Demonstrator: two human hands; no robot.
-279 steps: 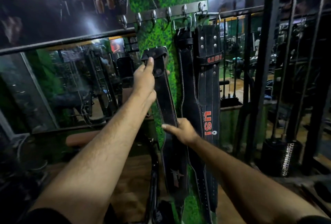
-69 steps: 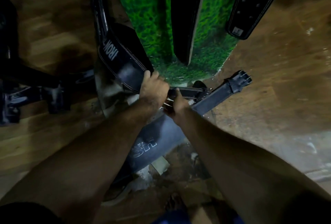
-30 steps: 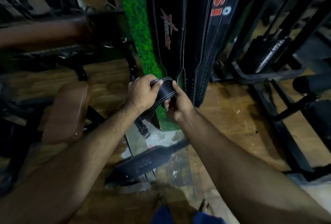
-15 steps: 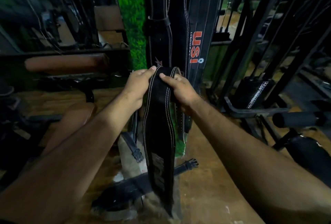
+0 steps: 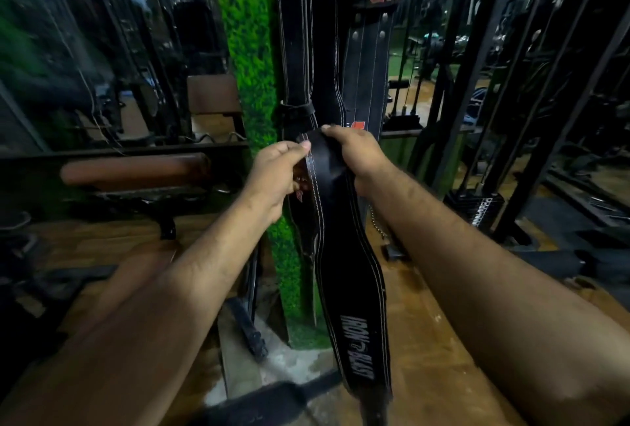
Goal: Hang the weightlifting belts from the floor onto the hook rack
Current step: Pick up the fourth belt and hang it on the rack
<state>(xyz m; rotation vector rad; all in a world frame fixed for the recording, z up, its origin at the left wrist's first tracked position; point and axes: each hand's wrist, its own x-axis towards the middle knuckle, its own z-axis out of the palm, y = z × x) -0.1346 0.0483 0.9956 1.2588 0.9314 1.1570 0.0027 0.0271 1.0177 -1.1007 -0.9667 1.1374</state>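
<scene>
Belt in hand: black belt point(image 5: 344, 255) with white stitching, held by its top end at chest height and hanging down in front of the green panel point(image 5: 252, 50); its wide lower part carries pale lettering and ends just above the floor point(image 5: 426, 340).
Left hand: left hand point(image 5: 278, 173) pinches the belt's left edge, fingers point(image 5: 300, 146) closed on it.
Right hand: right hand point(image 5: 358, 153) wraps the top end from the right, fingers closed on it.
Hung belts: two hung belts point(image 5: 306, 50) and a red-lettered belt point(image 5: 371, 50) hang straight down right behind the hands, covering much of the panel.
Floor: another belt point(image 5: 259, 401) lies across the foot of the panel; a strap with a buckle point(image 5: 249, 333) lies to its left.
Open room: bare wooden floor to the right of the panel.
Obstacles: padded bench point(image 5: 136, 170) on the left, black machine frames point(image 5: 494, 85) on the right.
</scene>
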